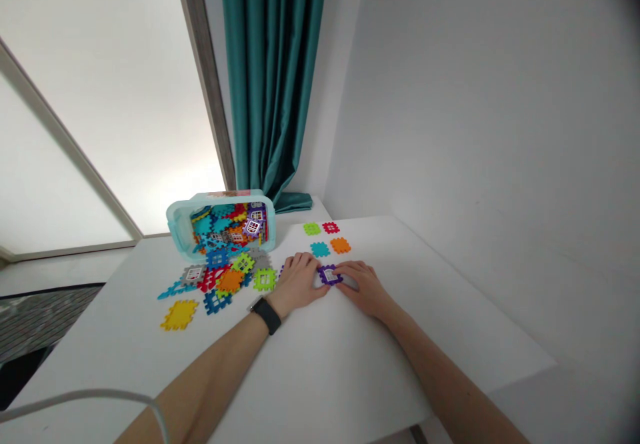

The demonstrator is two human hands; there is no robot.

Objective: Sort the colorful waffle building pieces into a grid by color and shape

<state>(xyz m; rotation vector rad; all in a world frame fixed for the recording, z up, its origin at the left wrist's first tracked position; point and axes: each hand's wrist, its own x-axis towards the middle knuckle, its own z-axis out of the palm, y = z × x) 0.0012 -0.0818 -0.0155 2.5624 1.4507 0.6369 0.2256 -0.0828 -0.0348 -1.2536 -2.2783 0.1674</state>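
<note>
A purple window-style waffle tile lies on the white table between my left hand and my right hand. The fingertips of both hands press against its sides. A pale piece shows under my right fingers, but its shape is hidden. Just beyond my hands, a green tile, a red tile, a teal tile and an orange tile lie apart in two rows. A loose heap of multicoloured tiles sits left of my left hand.
A pale turquoise plastic bin lies tipped on its side, full of tiles. A yellow tile lies apart at the left. A black watch circles my left wrist. A white cable crosses the lower left. Walls border the table's right side.
</note>
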